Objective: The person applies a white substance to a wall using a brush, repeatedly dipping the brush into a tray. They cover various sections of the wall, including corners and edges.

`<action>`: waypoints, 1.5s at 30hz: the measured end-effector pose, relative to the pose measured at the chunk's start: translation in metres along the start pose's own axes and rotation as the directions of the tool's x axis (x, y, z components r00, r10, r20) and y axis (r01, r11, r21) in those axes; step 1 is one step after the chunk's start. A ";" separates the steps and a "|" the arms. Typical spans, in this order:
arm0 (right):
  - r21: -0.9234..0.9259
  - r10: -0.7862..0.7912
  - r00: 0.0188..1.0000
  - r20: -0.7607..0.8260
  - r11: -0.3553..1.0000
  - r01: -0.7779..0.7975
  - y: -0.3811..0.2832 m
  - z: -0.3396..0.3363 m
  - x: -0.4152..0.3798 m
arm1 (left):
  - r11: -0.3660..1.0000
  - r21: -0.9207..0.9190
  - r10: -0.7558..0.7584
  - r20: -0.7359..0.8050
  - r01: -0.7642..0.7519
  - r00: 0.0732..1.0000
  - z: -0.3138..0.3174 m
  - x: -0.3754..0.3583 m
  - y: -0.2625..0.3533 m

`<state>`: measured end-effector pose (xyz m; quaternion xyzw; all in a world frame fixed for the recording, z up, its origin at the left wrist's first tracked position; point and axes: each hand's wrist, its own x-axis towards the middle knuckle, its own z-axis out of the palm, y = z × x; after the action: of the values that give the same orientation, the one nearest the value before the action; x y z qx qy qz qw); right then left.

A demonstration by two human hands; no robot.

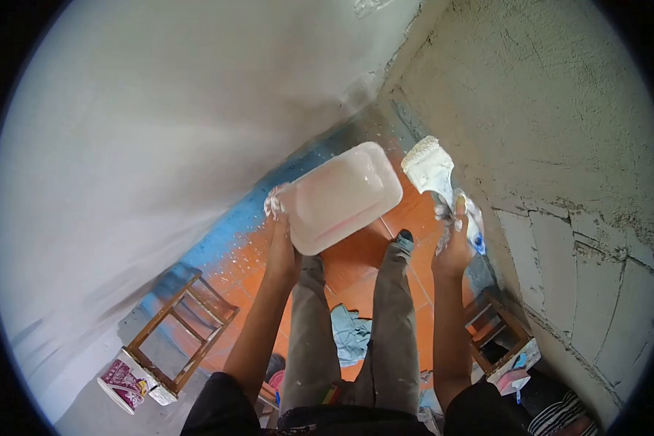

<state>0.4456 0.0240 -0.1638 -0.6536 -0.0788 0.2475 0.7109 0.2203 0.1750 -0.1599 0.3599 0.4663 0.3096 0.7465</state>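
Note:
My left hand (282, 229), smeared with white paste, grips the near left end of a shallow, rounded rectangular white tub (341, 196). Its inside faces me and has whitish smears. In my right hand (454, 247), fingers closed, is a putty knife (430, 167) with its blade thickly coated in white paste. A bit of its blue handle shows below my fingers, and white paste covers those fingers too. The blade points up and away, to the right of the tub and apart from it.
A smooth whitish wall (145, 123) rises on the left, a rough grey-green wall (559, 131) on the right. Wooden stepped frames (189, 327) stand at both sides, with a pink-patterned bucket (120, 385) at left. A light blue cloth (350, 334) lies on the orange floor (421, 276), between my legs.

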 end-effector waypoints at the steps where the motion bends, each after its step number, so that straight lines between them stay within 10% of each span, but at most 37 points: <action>1: -0.018 -0.016 0.999 -0.032 1.000 0.015 -0.011 0.004 -0.007 | 1.000 0.008 0.010 0.026 -0.010 1.000 0.004 0.005 -0.004; 17: -0.500 -0.208 0.966 0.150 0.827 0.256 -0.002 0.022 -0.014 | 0.996 0.076 -0.052 0.099 0.045 0.994 0.029 0.010 -0.033; 30: -0.310 -0.211 0.971 0.110 0.921 0.236 0.008 0.020 -0.022 | 0.994 0.096 -0.070 0.099 0.060 0.993 0.018 -0.003 -0.039; 38: -0.152 0.119 0.968 -0.220 0.976 -0.155 -0.007 0.016 -0.023 | 0.995 -0.075 -0.062 0.014 0.063 0.998 0.012 -0.010 -0.049; 45: -0.182 0.149 0.970 -0.195 0.966 -0.185 0.008 0.012 0.000 | 0.989 -0.099 -0.113 -0.049 0.108 0.992 -0.011 -0.028 -0.066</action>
<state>0.4386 0.0347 -0.1699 -0.7454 0.0167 0.2375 0.6227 0.2084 0.1192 -0.2051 0.2884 0.4902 0.2995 0.7661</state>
